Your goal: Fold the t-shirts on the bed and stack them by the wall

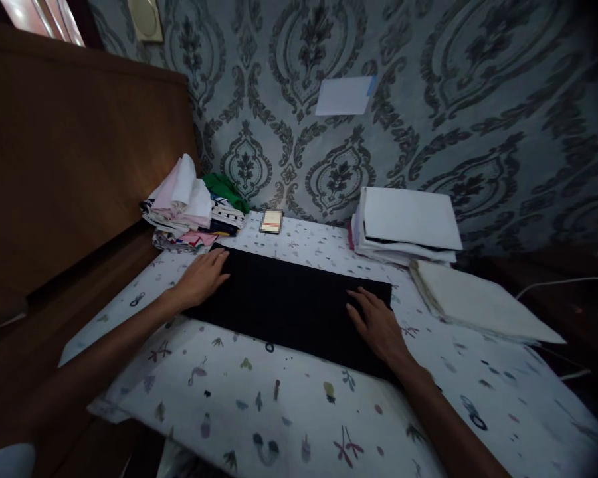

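Note:
A black cloth (284, 305), folded into a long flat strip, lies across the middle of the patterned white table cover (249, 405). My left hand (203, 279) rests on the strip's left end, palm down with the fingers stretched toward the far corner. On the right end lies my right hand (376, 326), its fingers spread over the fabric. Neither hand grips the cloth; both touch it flat. The cloth's near right corner is partly covered by my right forearm.
A pile of folded clothes (189, 206) stands at the back left beside a brown wooden panel (90, 146). A phone-like object (272, 222) lies near the wall. At the right are a stack of white folded items (408, 219) and a cream folded piece (483, 299).

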A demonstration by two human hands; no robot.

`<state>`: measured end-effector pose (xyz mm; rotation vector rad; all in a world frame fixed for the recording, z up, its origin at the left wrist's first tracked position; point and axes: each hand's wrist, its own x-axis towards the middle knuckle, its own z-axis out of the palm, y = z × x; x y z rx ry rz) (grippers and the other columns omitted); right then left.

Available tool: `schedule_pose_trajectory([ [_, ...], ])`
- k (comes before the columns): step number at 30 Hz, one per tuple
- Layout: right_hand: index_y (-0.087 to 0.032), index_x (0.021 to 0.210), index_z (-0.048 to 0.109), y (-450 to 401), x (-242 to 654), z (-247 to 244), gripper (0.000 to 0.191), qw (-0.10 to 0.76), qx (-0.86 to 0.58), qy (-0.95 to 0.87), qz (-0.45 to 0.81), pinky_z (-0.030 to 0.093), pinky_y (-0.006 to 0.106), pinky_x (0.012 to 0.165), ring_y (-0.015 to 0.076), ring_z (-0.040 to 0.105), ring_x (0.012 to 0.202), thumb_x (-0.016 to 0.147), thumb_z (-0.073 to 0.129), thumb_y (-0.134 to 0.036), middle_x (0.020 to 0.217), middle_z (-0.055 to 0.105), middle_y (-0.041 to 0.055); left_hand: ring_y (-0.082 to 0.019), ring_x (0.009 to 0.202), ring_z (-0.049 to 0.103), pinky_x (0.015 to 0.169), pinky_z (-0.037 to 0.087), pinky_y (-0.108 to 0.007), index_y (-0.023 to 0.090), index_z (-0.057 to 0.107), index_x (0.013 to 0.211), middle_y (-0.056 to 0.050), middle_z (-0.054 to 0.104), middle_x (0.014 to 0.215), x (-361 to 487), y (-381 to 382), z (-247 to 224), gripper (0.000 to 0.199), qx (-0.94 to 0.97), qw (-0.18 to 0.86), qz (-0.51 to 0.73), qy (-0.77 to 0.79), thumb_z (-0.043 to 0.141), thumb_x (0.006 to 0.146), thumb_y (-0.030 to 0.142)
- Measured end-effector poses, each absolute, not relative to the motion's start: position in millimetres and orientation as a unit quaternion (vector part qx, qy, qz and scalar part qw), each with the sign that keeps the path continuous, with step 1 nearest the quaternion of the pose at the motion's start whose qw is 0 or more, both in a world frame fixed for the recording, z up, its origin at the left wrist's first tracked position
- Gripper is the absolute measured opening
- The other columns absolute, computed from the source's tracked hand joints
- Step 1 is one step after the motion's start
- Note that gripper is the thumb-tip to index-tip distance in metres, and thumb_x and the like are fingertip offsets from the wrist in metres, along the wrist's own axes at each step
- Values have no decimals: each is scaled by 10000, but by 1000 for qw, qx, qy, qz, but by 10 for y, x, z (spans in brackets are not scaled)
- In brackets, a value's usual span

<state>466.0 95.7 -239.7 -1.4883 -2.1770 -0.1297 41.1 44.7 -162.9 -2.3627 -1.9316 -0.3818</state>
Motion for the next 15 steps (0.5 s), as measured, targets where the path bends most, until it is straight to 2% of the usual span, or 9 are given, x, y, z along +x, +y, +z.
schedule_pose_trajectory([
  [2, -149, 1220, 652, 971, 4669, -2416, 447, 252, -545, -798, -51, 504, 509, 994, 318, 596, 1219, 960, 400, -411, 1343, 613, 184, -311, 1479, 295, 1187, 249, -454, 64, 381, 1469, -229, 360, 1568, 529, 525, -1754, 615, -771, 32, -93, -630, 452, 972, 418],
  [5, -152, 1220, 657, 974, 4672, -2413, 447, 251, -548, -796, -48, 504, 510, 994, 317, 596, 1218, 966, 397, -413, 1349, 609, 182, -313, 1507, 233, 1208, 225, -485, 27, 368, 1486, -223, 321, 1588, 552, 581, -1947, 705, -759, 21, -32, -650, 401, 981, 517],
  [12, -180, 1242, 650, 910, 4630, -2341, 433, 244, -563, -790, 9, 465, 535, 1031, 322, 552, 1271, 959, 417, -411, 1397, 574, 170, -286, 1495, 273, 1198, 266, -475, 51, 407, 1481, -188, 356, 1577, 410, 586, -2083, 704, -756, 53, -32, -651, 295, 994, 547],
  [15, -184, 1266, 636, 934, 4669, -2291, 440, 283, -564, -772, 76, 419, 539, 1081, 309, 531, 1300, 936, 451, -408, 1408, 572, 157, -282, 1486, 300, 1188, 286, -468, 58, 437, 1462, -183, 386, 1564, 403, 603, -2080, 684, -757, 58, -48, -649, 287, 990, 529],
])
